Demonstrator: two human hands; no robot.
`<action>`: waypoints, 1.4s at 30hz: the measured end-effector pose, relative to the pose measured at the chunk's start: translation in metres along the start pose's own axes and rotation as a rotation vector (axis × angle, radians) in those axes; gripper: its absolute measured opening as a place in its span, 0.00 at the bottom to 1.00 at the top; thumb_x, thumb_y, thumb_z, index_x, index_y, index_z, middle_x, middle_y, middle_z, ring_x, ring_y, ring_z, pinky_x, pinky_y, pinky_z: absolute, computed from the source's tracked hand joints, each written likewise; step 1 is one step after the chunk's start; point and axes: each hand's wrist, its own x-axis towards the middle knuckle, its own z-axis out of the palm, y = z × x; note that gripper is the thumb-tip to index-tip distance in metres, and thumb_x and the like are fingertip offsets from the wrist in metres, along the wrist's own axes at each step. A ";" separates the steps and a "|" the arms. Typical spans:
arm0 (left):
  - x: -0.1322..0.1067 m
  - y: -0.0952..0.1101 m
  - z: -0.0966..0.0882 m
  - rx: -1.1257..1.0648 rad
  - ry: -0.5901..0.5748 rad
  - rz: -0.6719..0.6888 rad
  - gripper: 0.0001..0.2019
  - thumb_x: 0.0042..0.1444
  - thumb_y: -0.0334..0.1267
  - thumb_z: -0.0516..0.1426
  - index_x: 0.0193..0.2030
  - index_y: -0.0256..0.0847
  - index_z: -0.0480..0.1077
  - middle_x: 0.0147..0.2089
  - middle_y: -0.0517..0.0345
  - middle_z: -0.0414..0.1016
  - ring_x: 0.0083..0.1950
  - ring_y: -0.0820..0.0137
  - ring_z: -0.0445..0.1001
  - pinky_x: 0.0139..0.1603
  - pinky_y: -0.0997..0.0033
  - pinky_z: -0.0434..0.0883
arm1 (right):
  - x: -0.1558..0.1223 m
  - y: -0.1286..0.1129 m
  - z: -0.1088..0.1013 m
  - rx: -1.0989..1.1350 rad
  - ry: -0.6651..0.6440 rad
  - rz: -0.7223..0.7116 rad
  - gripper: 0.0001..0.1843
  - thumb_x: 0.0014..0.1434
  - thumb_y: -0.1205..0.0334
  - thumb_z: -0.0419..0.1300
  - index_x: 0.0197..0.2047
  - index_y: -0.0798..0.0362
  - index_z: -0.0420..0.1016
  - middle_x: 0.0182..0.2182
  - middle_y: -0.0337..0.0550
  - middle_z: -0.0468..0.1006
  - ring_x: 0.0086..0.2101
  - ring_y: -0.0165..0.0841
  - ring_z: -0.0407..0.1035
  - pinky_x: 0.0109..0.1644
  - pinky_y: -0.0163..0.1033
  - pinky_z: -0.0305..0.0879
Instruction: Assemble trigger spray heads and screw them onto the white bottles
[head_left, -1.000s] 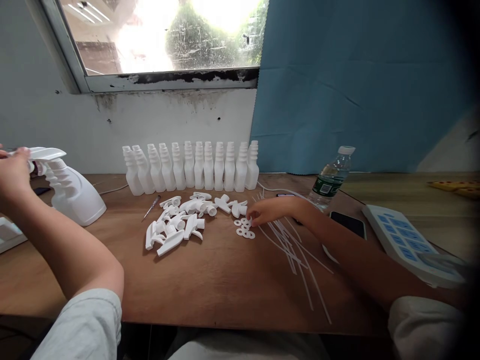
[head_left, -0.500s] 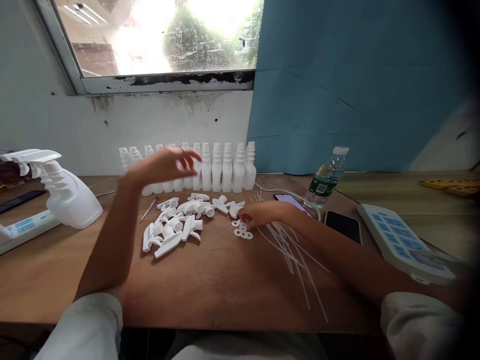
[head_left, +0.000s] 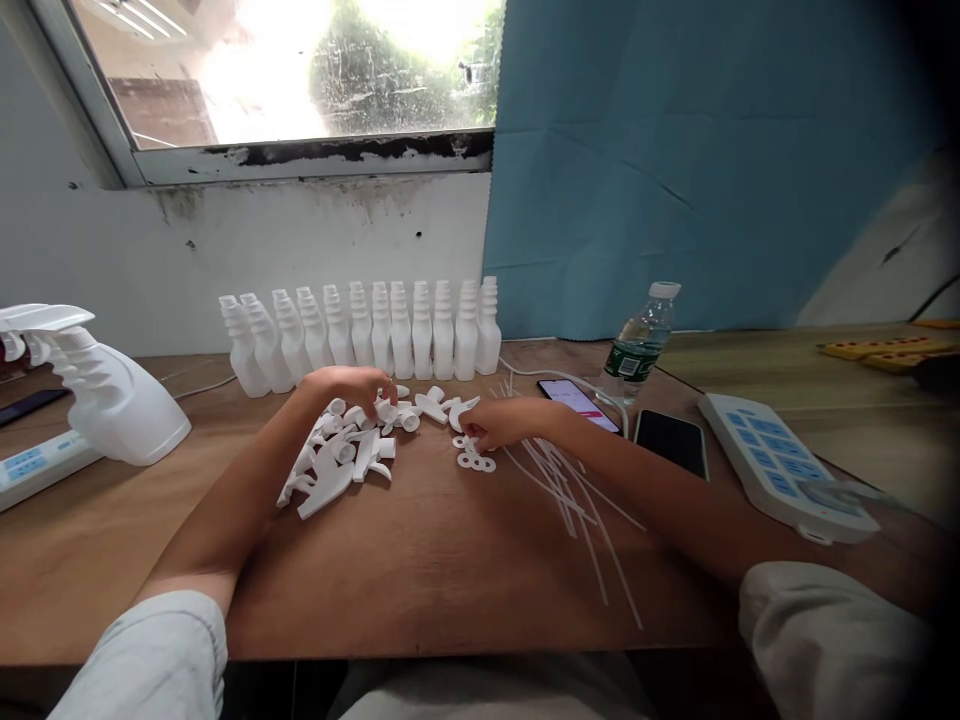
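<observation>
My left hand (head_left: 354,387) rests on the back of a heap of white trigger spray heads (head_left: 341,460), fingers curled down over one piece; whether it grips it I cannot make out. My right hand (head_left: 496,424) lies on the wooden table (head_left: 420,560) with its fingertips pinched at a small cluster of white washer rings (head_left: 474,457). Thin white dip tubes (head_left: 570,500) are scattered to the right of the rings. A row of several white bottles (head_left: 367,335) stands along the wall behind both hands.
A large white spray bottle with its trigger head fitted (head_left: 90,385) stands at far left beside a power strip (head_left: 34,467). A water bottle (head_left: 637,345), two phones (head_left: 579,403) (head_left: 670,441) and another power strip (head_left: 780,465) lie to the right.
My left hand let go of the large spray bottle at left, swung right over the table and came down onto the heap of spray heads. My right hand stayed at the washer rings.
</observation>
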 end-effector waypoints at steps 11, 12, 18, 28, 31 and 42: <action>-0.028 0.039 0.053 -0.497 0.213 0.442 0.22 0.52 0.46 0.63 0.53 0.41 0.70 0.45 0.54 0.75 0.41 0.69 0.76 0.42 0.71 0.72 | -0.030 -0.014 -0.020 0.296 0.469 -0.209 0.08 0.60 0.60 0.58 0.36 0.57 0.75 0.30 0.41 0.77 0.29 0.28 0.68 0.34 0.32 0.61; -0.029 0.044 0.064 -0.500 0.219 0.452 0.21 0.53 0.45 0.63 0.52 0.41 0.71 0.42 0.55 0.76 0.39 0.70 0.76 0.41 0.72 0.72 | -0.033 -0.015 -0.018 0.294 0.520 -0.221 0.09 0.60 0.61 0.58 0.37 0.57 0.76 0.31 0.41 0.79 0.30 0.29 0.69 0.34 0.32 0.61; -0.030 0.065 0.103 -0.534 0.304 0.459 0.20 0.54 0.40 0.61 0.54 0.41 0.70 0.37 0.57 0.76 0.36 0.71 0.76 0.37 0.75 0.72 | -0.036 -0.028 0.008 0.303 0.736 -0.387 0.09 0.62 0.60 0.59 0.37 0.54 0.79 0.35 0.44 0.81 0.33 0.31 0.73 0.37 0.34 0.67; -0.031 0.072 0.140 -0.710 0.459 0.465 0.18 0.58 0.39 0.57 0.54 0.44 0.61 0.49 0.54 0.75 0.47 0.68 0.75 0.49 0.68 0.73 | -0.034 -0.043 0.049 0.062 0.794 -0.601 0.12 0.65 0.69 0.52 0.47 0.52 0.75 0.49 0.49 0.76 0.46 0.36 0.71 0.50 0.43 0.69; -0.033 0.074 0.144 -0.676 0.499 0.446 0.19 0.58 0.38 0.56 0.55 0.47 0.54 0.46 0.57 0.76 0.43 0.69 0.75 0.47 0.66 0.74 | -0.035 -0.041 0.056 0.110 0.802 -0.607 0.13 0.64 0.68 0.54 0.51 0.52 0.71 0.50 0.50 0.74 0.49 0.36 0.70 0.53 0.43 0.68; -0.033 0.074 0.145 -0.331 0.594 0.406 0.20 0.58 0.46 0.58 0.57 0.48 0.63 0.47 0.57 0.75 0.43 0.67 0.75 0.44 0.69 0.73 | -0.029 -0.032 0.072 0.252 0.787 -0.520 0.13 0.64 0.64 0.57 0.52 0.51 0.68 0.48 0.49 0.75 0.48 0.35 0.72 0.52 0.41 0.71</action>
